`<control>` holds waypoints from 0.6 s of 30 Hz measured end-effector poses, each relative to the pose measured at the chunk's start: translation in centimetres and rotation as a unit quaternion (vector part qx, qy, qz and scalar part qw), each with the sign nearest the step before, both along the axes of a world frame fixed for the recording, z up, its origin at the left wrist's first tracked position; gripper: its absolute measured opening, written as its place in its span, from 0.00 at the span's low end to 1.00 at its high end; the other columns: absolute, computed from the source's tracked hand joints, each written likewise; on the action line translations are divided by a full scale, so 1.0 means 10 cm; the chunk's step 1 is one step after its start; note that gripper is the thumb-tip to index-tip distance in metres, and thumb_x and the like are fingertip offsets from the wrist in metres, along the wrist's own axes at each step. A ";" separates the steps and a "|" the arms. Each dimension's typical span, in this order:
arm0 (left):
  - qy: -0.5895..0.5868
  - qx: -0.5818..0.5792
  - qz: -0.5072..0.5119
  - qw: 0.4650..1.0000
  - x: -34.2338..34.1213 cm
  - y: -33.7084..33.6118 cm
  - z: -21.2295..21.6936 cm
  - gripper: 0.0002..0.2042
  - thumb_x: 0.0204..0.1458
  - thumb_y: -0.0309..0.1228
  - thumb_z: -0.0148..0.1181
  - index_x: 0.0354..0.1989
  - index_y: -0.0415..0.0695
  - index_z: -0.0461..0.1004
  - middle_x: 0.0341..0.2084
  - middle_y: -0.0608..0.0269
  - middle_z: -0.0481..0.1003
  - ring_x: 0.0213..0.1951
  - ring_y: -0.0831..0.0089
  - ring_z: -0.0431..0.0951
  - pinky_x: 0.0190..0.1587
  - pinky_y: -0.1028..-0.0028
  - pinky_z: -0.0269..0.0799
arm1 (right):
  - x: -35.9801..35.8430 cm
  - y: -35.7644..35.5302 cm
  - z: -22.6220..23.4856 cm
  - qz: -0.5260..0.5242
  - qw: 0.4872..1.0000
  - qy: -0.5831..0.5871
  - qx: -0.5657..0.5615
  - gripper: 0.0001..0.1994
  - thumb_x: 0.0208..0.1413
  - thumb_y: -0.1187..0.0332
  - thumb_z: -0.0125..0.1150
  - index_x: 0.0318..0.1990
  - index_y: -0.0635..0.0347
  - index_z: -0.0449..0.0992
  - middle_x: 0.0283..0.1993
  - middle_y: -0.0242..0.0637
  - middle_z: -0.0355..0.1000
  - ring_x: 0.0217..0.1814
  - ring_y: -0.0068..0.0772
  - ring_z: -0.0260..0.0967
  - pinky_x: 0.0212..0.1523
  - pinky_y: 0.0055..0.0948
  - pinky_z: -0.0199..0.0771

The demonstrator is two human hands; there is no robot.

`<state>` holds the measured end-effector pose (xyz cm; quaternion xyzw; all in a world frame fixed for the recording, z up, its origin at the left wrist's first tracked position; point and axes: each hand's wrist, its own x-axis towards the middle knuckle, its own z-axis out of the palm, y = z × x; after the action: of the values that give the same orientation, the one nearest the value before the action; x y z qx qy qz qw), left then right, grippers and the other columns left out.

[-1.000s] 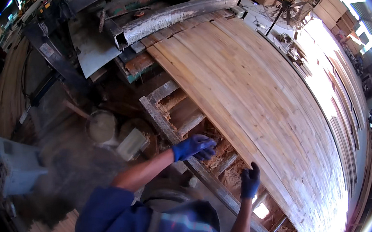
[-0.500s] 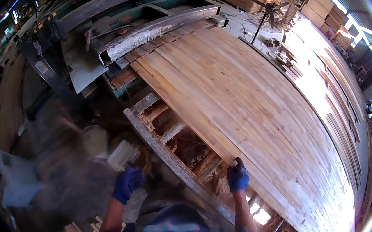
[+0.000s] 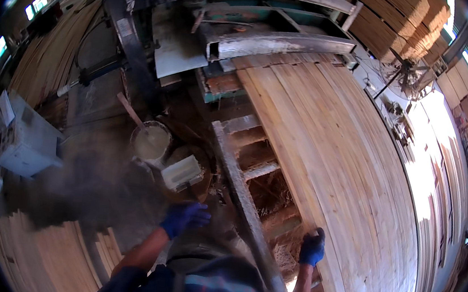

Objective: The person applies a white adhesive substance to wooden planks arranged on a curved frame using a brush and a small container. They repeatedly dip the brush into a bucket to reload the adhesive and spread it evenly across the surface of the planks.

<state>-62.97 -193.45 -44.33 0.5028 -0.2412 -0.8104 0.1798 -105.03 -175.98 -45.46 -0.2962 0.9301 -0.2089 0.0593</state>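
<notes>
A wide panel of joined wooden strips (image 3: 335, 156) lies across a metal frame on my right. My right hand (image 3: 313, 248), in a blue glove, is closed at the panel's near left edge. My left hand (image 3: 185, 219), also gloved in blue, hangs in the air with its fingers stretched out and nothing in them. Just beyond it is a pale rectangular block or container (image 3: 181, 172), not touched by the hand. Next to that stands a round bucket (image 3: 150, 141) with a stick (image 3: 129, 110) leaning out of it.
A metal rail (image 3: 242, 201) runs along the frame between me and the panel. Ahead is a machine with a heavy steel beam (image 3: 284, 44). A pale cabinet (image 3: 32, 139) stands at left, loose boards (image 3: 46, 254) lie at lower left, and a fan (image 3: 407, 76) stands at far right.
My view has turned to the left, bringing more of the bucket and cabinet into sight. My left hand's fingers have straightened. The right hand remains at the panel's edge.
</notes>
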 end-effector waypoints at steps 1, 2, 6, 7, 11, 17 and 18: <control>0.008 0.002 -0.006 1.000 0.05 -0.03 -0.10 0.23 0.62 0.48 0.47 0.58 0.45 0.69 0.46 0.51 0.78 0.45 0.62 0.79 0.49 0.65 0.74 | 0.02 0.00 -0.01 0.007 1.000 0.012 0.005 0.24 0.47 0.64 0.66 0.54 0.51 0.70 0.33 0.43 0.76 0.39 0.47 0.75 0.39 0.44 0.73; 0.017 0.002 -0.016 1.000 0.11 -0.09 -0.16 0.23 0.62 0.48 0.48 0.58 0.46 0.69 0.46 0.51 0.77 0.45 0.62 0.79 0.49 0.64 0.74 | 0.02 -0.01 -0.03 0.011 1.000 0.025 0.007 0.24 0.47 0.65 0.65 0.54 0.52 0.70 0.37 0.44 0.76 0.42 0.48 0.75 0.41 0.43 0.74; -0.001 0.025 -0.020 0.999 0.42 -0.23 -0.33 0.22 0.62 0.47 0.49 0.57 0.44 0.69 0.46 0.50 0.77 0.44 0.61 0.79 0.49 0.63 0.74 | 0.15 -0.13 0.04 -0.015 0.999 0.038 0.036 0.24 0.48 0.67 0.64 0.55 0.55 0.70 0.47 0.49 0.76 0.49 0.50 0.74 0.48 0.43 0.73; 0.020 0.018 -0.014 1.000 0.54 -0.30 -0.33 0.22 0.62 0.46 0.49 0.56 0.43 0.69 0.45 0.50 0.77 0.44 0.61 0.79 0.49 0.63 0.74 | 0.19 -0.19 0.05 -0.028 0.997 0.055 0.042 0.24 0.48 0.67 0.64 0.56 0.55 0.70 0.47 0.49 0.76 0.50 0.50 0.74 0.49 0.43 0.73; 0.073 0.060 0.042 0.995 1.05 -0.48 -0.66 0.21 0.61 0.45 0.51 0.54 0.42 0.70 0.44 0.52 0.78 0.44 0.63 0.79 0.47 0.65 0.75 | 0.23 -0.35 0.03 -0.037 0.990 0.095 0.095 0.22 0.49 0.69 0.62 0.55 0.56 0.70 0.49 0.49 0.75 0.52 0.50 0.73 0.50 0.42 0.72; 0.002 0.111 0.083 0.990 1.55 -0.81 -0.77 0.14 0.59 0.41 0.54 0.44 0.44 0.75 0.36 0.56 0.80 0.36 0.66 0.81 0.39 0.68 0.77 | 0.29 -0.47 0.06 -0.100 0.977 0.090 0.167 0.20 0.50 0.68 0.58 0.53 0.57 0.70 0.49 0.52 0.74 0.52 0.51 0.73 0.51 0.43 0.72; 0.007 0.107 0.090 0.990 1.59 -0.83 -0.81 0.16 0.59 0.42 0.54 0.46 0.44 0.74 0.38 0.56 0.80 0.36 0.65 0.81 0.40 0.67 0.77 | 0.29 -0.51 0.09 -0.107 0.975 0.086 0.176 0.21 0.50 0.68 0.59 0.53 0.57 0.70 0.49 0.52 0.74 0.52 0.51 0.73 0.51 0.42 0.72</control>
<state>-47.11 -201.80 -52.46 0.5330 -0.1061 -0.8156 0.1987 -102.09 -181.04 -44.57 -0.1971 0.9801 -0.0211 0.0076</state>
